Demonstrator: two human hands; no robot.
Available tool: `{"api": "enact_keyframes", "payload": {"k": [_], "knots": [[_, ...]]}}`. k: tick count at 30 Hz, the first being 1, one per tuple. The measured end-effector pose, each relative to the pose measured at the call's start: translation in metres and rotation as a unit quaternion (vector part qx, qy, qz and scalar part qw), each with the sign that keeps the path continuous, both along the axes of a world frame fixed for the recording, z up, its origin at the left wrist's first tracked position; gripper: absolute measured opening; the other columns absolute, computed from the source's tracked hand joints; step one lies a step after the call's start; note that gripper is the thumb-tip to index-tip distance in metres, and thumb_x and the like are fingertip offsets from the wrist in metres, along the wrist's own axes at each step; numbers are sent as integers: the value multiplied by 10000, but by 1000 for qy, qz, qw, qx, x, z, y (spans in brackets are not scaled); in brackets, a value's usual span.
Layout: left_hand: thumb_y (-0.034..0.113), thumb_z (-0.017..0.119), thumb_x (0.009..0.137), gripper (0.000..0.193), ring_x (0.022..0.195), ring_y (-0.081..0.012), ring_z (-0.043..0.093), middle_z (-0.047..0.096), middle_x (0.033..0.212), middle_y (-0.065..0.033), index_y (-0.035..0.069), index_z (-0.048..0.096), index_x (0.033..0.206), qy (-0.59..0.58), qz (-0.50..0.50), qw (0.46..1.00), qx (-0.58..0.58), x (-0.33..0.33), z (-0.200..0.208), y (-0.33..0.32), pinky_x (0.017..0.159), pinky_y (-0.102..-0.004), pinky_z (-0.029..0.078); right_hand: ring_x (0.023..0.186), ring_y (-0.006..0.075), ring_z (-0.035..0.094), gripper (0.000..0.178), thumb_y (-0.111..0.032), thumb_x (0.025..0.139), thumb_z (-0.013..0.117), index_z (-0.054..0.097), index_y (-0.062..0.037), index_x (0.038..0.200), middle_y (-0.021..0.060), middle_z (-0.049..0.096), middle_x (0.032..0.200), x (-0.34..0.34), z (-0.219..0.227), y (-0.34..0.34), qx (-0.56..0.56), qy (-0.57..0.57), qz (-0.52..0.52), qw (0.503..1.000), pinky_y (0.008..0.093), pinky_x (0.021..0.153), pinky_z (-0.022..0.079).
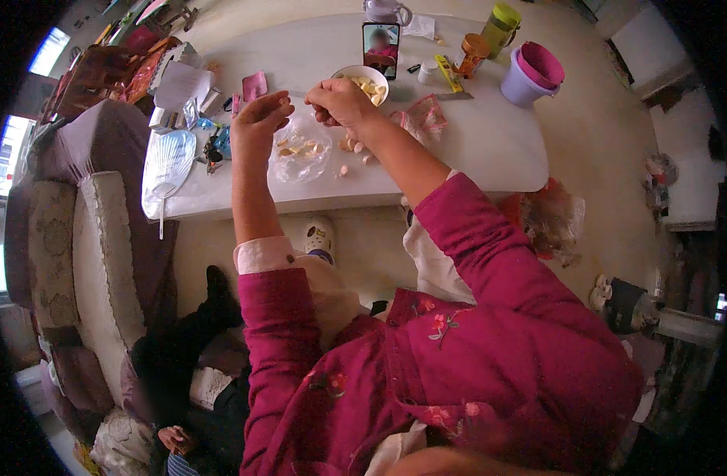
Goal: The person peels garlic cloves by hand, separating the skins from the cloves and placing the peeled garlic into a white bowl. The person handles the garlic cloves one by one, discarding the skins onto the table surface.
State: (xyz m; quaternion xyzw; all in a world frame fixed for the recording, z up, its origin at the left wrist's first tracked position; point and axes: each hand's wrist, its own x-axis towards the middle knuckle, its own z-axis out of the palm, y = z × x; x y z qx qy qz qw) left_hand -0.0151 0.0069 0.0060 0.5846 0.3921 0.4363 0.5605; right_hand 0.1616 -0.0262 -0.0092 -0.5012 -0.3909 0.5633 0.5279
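Observation:
My left hand (260, 117) and my right hand (340, 103) are raised close together over the near side of the white table, a small gap between them. The left fingers are pinched; whatever they hold is too small to make out. My right fingers are curled closed, hiding anything inside. Below the hands lies a clear plastic bag (302, 152) with tan peels or pieces on it. Several pinkish, garlic-like cloves (359, 147) are loose beside it. Just beyond my right hand stands a white bowl (349, 71) of pale yellow peeled cloves (373, 89).
A propped phone (380, 49) stands behind the bowl. To the right are a knife (456, 96), an orange jar (470, 54), a green bottle (501, 28) and a lilac bucket (522, 86). A fan (170, 163) lies left. Another person's hand (173, 438) shows lower left.

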Motion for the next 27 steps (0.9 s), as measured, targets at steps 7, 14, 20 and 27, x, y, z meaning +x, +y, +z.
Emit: {"api": "enact_keyframes", "payload": {"k": [7, 14, 20, 27], "knots": [[130, 694, 838, 253, 755, -105, 609, 685, 856, -57, 0, 678, 1054, 81, -15, 994, 70, 7, -1, -5, 678, -239, 484, 581, 63, 526, 329, -375, 830, 710, 624, -58, 847, -6, 584, 696, -10, 1, -3, 17, -58, 24, 998, 200, 511, 409], [133, 691, 837, 252, 763, -108, 623, 690, 856, -63, 2, 682, 1053, 86, -14, 994, 73, 8, 2, -9, 699, -235, 494, 601, 61, 535, 268, -334, 849, 698, 631, -74, 865, -15, 591, 694, -9, 2, -4, -7, -51, 34, 998, 196, 509, 405], [111, 677, 839, 243, 785, -115, 635, 695, 877, -69, 2, 681, 1056, 88, -12, 994, 68, 5, 0, -9, 723, -236, 502, 614, 64, 547, 223, -296, 870, 674, 631, -77, 886, -16, 603, 721, -10, 4, -5, -18, -44, 39, 998, 196, 510, 411], [113, 681, 833, 245, 789, -104, 623, 695, 886, -64, -1, 682, 1049, 124, -13, 990, 71, 3, 1, -10, 715, -241, 498, 625, 72, 559, 173, -234, 895, 620, 622, -61, 892, -7, 609, 741, -12, 2, -5, 16, -96, 28, 995, 207, 512, 420]]}}
